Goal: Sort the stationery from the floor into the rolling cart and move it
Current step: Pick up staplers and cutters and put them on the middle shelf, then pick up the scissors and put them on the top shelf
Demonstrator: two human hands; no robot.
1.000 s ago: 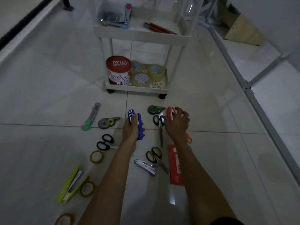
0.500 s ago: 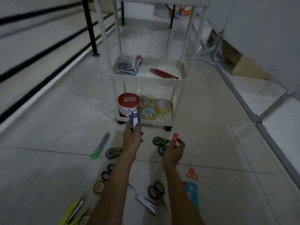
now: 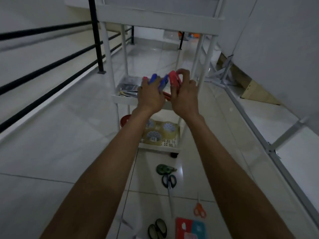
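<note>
Two sets of fingers are doing the holding, both raised in front of the rolling cart's [image 3: 110,66] middle shelf [image 3: 120,99]. The left fingers [image 3: 146,84] are wrapping around a blue stapler [image 3: 164,82], whose blurred blue ends are poking up past the knuckles toward the cart. The right fingers [image 3: 183,72] are hooking over the top of a red stapler [image 3: 174,78] and gripping it firmly. The left hand [image 3: 151,95] and the right hand [image 3: 185,95] are hovering nearly touching, with the two staplers just beside each other over the front edge of that shelf. Both forearms are stretching toward the cart from the bottom of the view.

Behind the left hand, small dark items [image 3: 128,87] are lying on the middle shelf, too blurred to name. On the cart's bottom shelf, clear tape rolls [image 3: 162,133] are sitting beside a red tub [image 3: 125,120], which the left wrist is half hiding.

On the floor in front of the cart, a green correction tape [image 3: 164,169] is lying nearest the wheel [image 3: 174,154]. Black-handled scissors [image 3: 169,181] are lying just behind it. Small orange scissors [image 3: 199,209], a second black-handled pair [image 3: 158,230] and a red and blue packet [image 3: 189,228] are lying farther from the cart. A black railing [image 3: 96,40] is running along the cart's left side.
</note>
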